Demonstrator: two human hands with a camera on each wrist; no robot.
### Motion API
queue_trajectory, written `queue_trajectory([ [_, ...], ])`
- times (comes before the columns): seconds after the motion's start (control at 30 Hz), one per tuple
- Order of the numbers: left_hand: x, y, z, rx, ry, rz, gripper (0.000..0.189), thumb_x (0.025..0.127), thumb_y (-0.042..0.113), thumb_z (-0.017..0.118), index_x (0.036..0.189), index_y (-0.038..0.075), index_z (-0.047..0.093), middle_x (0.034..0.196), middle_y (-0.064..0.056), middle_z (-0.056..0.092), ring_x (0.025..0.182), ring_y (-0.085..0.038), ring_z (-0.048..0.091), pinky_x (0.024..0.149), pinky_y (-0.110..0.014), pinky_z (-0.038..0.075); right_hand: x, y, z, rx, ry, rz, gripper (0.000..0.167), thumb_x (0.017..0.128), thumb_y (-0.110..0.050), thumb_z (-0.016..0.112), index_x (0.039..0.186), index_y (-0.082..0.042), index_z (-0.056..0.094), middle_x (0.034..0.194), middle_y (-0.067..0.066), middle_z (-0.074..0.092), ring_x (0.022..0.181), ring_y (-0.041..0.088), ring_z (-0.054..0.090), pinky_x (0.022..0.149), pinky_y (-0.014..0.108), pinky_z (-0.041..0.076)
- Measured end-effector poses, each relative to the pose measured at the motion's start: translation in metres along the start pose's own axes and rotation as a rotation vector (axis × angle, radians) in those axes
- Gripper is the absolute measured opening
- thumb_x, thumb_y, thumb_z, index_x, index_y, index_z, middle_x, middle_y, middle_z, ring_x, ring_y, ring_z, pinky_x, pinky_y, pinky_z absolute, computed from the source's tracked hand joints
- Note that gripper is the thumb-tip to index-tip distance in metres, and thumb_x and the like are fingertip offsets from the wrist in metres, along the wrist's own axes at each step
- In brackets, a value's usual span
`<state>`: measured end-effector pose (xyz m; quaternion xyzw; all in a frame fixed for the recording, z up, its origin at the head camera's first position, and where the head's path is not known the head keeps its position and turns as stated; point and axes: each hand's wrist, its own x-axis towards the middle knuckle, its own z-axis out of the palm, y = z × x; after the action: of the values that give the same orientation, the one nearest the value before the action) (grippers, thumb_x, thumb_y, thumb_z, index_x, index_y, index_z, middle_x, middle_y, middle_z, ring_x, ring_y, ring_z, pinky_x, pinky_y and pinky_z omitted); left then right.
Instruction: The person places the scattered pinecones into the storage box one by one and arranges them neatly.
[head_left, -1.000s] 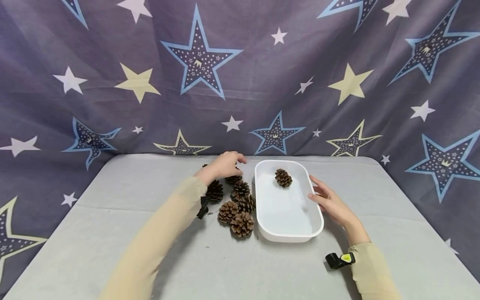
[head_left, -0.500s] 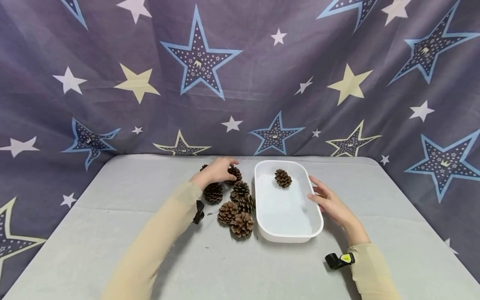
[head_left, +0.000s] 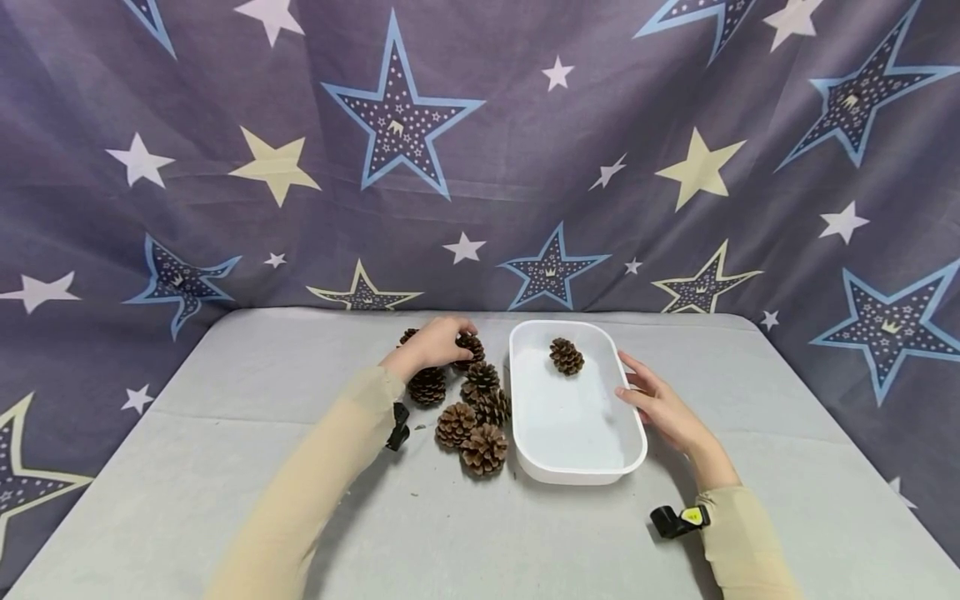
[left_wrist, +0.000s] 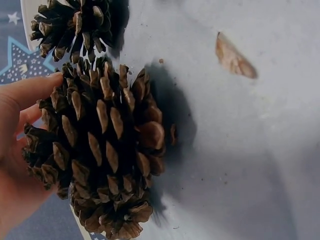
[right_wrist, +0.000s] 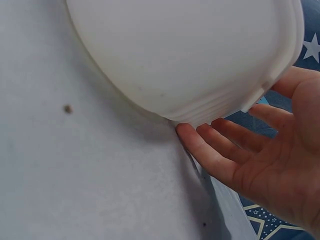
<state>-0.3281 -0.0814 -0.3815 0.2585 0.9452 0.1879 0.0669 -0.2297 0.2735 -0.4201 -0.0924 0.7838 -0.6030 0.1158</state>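
In the head view my left hand (head_left: 437, 342) reaches over the left group of pine cones. Its thumb and fingers hold a dark pine cone (head_left: 470, 347) at the back of the group. The left wrist view shows part of my left hand (left_wrist: 20, 150) behind a large pine cone (left_wrist: 100, 125), which hides most of the fingers. My right hand (head_left: 663, 408) grips the right side of a white plastic tub (head_left: 577, 477), thumb over the rim. In the right wrist view the fingers (right_wrist: 210, 155) touch the tub's outer wall. One pine cone (head_left: 566, 357) lies inside the tub.
Several more pine cones (head_left: 484, 450) lie left of the tub, close together on the grey cloth-covered table (head_left: 570, 542). A small brown flake (left_wrist: 235, 60) lies on the cloth. A star-patterned curtain (head_left: 480, 167) hangs behind the table.
My left hand has come down and left onto the pine cone at the back, its thumb and fingers now at the cone. The right hand and the tub have stayed in place.
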Motion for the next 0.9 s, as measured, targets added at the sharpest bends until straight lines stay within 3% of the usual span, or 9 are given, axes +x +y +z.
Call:
queue_trajectory([
  [0.23, -0.001, 0.000, -0.001, 0.001, 0.020, -0.005, 0.044, 0.082, 0.020, 0.065, 0.123, 0.007, 0.055, 0.121, -0.012, 0.057, 0.113, -0.029, 0.052, 0.097, -0.042, 0.041, 0.000, -0.001, 0.000, -0.003, 0.002, 0.003, 0.068, 0.092, -0.019, 0.051, 0.147, -0.013, 0.011, 0.138, 0.030, 0.029, 0.110, 0.030, 0.050, 0.077, 0.034, 0.052],
  [0.6, -0.002, 0.005, -0.013, -0.034, 0.042, -0.006, 0.041, 0.082, 0.019, 0.066, 0.121, 0.007, 0.056, 0.118, -0.011, 0.057, 0.111, -0.028, 0.052, 0.092, -0.041, 0.044, 0.001, -0.002, 0.001, -0.002, 0.005, 0.005, 0.069, 0.092, -0.019, 0.052, 0.147, -0.013, 0.011, 0.138, 0.030, 0.028, 0.115, 0.041, 0.044, 0.078, 0.036, 0.052],
  [0.9, -0.001, 0.014, -0.023, -0.016, 0.097, 0.014, 0.039, 0.081, 0.025, 0.067, 0.116, 0.011, 0.059, 0.114, -0.008, 0.059, 0.104, -0.024, 0.056, 0.089, -0.040, 0.046, -0.001, -0.002, 0.001, -0.001, 0.001, 0.003, 0.069, 0.092, -0.019, 0.051, 0.147, -0.012, 0.010, 0.138, 0.031, 0.028, 0.112, 0.035, 0.047, 0.078, 0.035, 0.052],
])
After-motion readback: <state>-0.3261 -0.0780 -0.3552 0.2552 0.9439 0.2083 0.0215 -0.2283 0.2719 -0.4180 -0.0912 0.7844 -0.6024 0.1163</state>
